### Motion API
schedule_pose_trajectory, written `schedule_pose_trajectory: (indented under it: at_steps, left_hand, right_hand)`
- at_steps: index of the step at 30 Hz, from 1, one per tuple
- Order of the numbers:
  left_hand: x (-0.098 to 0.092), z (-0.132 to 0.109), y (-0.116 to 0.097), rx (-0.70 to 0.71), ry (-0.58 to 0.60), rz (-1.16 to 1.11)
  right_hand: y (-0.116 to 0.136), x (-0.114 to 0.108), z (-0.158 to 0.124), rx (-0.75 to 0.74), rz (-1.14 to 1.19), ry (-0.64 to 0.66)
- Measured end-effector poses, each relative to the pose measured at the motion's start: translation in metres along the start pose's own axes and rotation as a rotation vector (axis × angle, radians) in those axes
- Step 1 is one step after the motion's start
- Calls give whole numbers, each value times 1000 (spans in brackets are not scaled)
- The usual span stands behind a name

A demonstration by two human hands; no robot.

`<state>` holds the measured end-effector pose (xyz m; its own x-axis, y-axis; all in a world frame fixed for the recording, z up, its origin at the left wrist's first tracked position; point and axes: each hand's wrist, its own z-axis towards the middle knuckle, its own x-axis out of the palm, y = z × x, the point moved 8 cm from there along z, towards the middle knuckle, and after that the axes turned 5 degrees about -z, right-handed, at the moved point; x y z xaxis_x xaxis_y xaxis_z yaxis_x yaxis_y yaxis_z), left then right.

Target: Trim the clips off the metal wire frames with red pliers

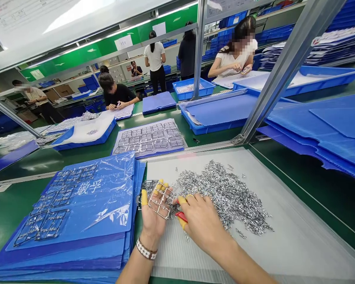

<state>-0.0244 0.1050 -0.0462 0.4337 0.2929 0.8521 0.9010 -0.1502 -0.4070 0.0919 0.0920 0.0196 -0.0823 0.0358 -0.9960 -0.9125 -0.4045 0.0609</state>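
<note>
At the frame's lower centre, my left hand (154,219) held a silvery, four-windowed square lattice (162,199) while my right hand (200,216) gripped a red-handled tool (182,216).

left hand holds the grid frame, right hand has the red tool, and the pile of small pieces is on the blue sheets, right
Not quite: the head view shows the pile of small pieces on the whitish sheet, not the blue sheets. The left hand holds the grid frame, and the right hand the red tool.
</note>
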Motion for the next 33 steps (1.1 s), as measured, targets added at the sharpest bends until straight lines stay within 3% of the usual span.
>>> schedule_pose_trajectory:
  at_steps: [28, 33]
  left_hand:
    - [-9, 1, 2, 55, -32, 67]
    - [-4, -1, 1, 58, 9, 90]
  right_hand:
    - [16, 5, 1, -26, -5, 11]
    - [5, 2, -5, -21, 64, 26]
